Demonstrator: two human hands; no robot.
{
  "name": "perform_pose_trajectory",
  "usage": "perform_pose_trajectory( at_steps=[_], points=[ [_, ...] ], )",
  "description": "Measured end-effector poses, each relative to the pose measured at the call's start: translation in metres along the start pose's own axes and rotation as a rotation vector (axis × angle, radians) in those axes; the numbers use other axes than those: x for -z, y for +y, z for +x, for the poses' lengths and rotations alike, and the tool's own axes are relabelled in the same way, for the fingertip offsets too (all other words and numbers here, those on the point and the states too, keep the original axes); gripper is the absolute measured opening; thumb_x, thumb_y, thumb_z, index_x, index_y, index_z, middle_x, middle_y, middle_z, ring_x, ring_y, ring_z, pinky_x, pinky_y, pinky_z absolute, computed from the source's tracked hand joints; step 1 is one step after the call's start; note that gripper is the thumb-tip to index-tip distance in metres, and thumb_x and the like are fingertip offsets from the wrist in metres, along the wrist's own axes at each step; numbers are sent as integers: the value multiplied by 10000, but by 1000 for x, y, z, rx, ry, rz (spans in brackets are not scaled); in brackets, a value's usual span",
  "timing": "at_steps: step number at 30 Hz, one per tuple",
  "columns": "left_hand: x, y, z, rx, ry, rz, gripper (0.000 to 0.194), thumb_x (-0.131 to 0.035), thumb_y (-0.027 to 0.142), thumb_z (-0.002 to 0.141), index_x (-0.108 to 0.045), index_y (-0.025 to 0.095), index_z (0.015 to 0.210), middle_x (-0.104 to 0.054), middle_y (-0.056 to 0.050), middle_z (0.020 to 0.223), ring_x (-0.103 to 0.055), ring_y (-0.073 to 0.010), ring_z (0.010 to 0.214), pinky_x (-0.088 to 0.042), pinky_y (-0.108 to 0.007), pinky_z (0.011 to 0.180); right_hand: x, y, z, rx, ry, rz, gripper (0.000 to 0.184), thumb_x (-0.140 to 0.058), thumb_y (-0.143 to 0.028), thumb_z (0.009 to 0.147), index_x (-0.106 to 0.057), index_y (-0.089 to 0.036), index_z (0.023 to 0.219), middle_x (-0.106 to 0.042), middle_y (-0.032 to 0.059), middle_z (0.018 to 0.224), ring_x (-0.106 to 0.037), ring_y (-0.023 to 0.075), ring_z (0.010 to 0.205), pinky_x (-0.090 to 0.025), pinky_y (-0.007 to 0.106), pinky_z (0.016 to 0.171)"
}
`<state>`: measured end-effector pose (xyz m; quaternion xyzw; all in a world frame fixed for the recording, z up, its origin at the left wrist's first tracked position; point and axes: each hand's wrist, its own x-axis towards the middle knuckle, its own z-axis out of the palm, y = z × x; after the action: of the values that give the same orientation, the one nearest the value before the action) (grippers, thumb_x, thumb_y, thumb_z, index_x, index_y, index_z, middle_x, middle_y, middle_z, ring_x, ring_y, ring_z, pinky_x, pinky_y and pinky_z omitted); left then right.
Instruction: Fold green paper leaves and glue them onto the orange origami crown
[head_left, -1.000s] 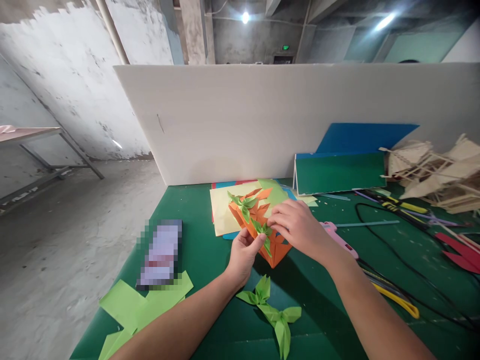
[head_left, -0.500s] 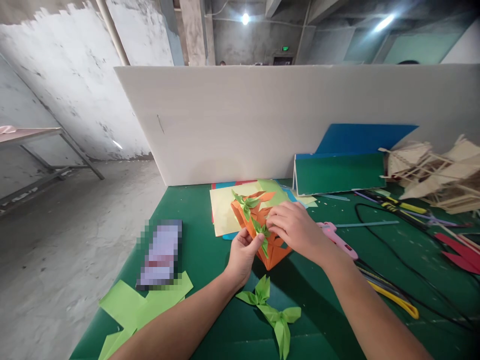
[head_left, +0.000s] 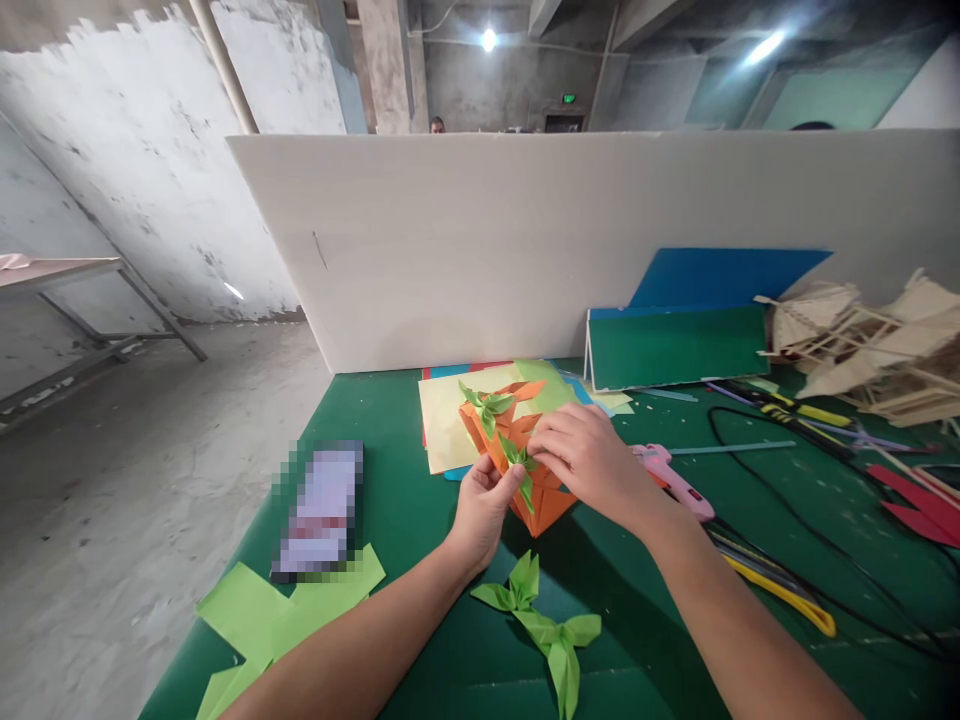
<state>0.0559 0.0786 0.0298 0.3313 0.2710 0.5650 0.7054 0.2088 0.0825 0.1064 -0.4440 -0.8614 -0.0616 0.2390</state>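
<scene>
An orange folded-paper piece (head_left: 551,508) stands tilted above the table, with a green paper leaf (head_left: 517,460) on its near side and a second leaf cluster (head_left: 486,405) on its upper left corner. My left hand (head_left: 480,512) grips the orange piece from the left, thumb pressed against the near leaf. From the right, my right hand (head_left: 589,455) has its fingers pinched together at that same leaf's edge; the fingertips partly hide the contact. Closer to me, two more folded green leaf clusters (head_left: 553,632) lie on the green table.
Left are a blurred phone (head_left: 321,505) and green paper sheets (head_left: 251,610). Coloured sheets (head_left: 442,430) lie behind the work. To the right are a pink glue gun (head_left: 675,480), cutters with yellow handles (head_left: 787,595), cables and a wooden model (head_left: 885,345). A white board (head_left: 465,250) stands behind.
My hands and the orange piece stay in nearly the same place, with the right fingers still at the leaf. The view shifts slightly, and a head appears above the board.
</scene>
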Motion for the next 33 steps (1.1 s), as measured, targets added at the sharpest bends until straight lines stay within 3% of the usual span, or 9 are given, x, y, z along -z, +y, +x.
perform_pose_trajectory(
  at_steps=[10, 18, 22, 25, 29, 33],
  points=[
    [-1, 3, -1, 12, -38, -50, 318, -761, 295, 743, -695, 191, 1036, -724, -59, 1065, -663, -190, 966, -498, -299, 878, -3, -3, 3, -14, 60, -6, 175, -513, -201, 928, -643, -198, 811, -663, 17, 839, -512, 172, 850, -312, 333, 769],
    [0, 0, -4, 52, 11, -71, 321, -776, 323, 721, -697, 187, 1000, -715, -57, 1022, -669, -177, 899, -517, -294, 813, 2, 4, 0, -27, 96, -81, 193, -492, -189, 932, -647, -214, 820, -676, 20, 849, -522, 182, 850, -298, 338, 764],
    [1, 0, -2, 27, 110, -14, 270, -811, 324, 674, -680, 185, 864, -689, 9, 829, -630, -87, 683, -512, -217, 697, -1, 6, 0, -22, 89, -61, 201, -482, -198, 940, -646, -222, 826, -676, 20, 853, -514, 187, 858, -294, 345, 772],
    [3, -1, 0, 11, 114, 35, 256, -808, 343, 677, -654, 162, 772, -628, 34, 701, -578, -62, 587, -496, -198, 648, -1, 7, 1, -20, 93, -66, 188, -493, -205, 938, -647, -219, 831, -682, 16, 864, -514, 188, 861, -295, 348, 782],
    [5, -2, -3, -31, 57, 113, 268, -777, 379, 710, -669, 157, 815, -636, 6, 719, -579, -101, 630, -486, -226, 655, 1, 6, 1, -39, 140, -58, 179, -488, -197, 940, -646, -215, 856, -691, 17, 894, -519, 184, 866, -306, 347, 786],
    [6, -2, -10, -253, -129, 497, 320, -736, 355, 750, -693, 196, 1025, -683, -64, 952, -604, -221, 892, -469, -327, 841, 2, 2, 1, -51, 171, -42, 175, -489, -208, 939, -652, -217, 876, -697, 18, 904, -518, 185, 871, -315, 349, 790]
  ],
)
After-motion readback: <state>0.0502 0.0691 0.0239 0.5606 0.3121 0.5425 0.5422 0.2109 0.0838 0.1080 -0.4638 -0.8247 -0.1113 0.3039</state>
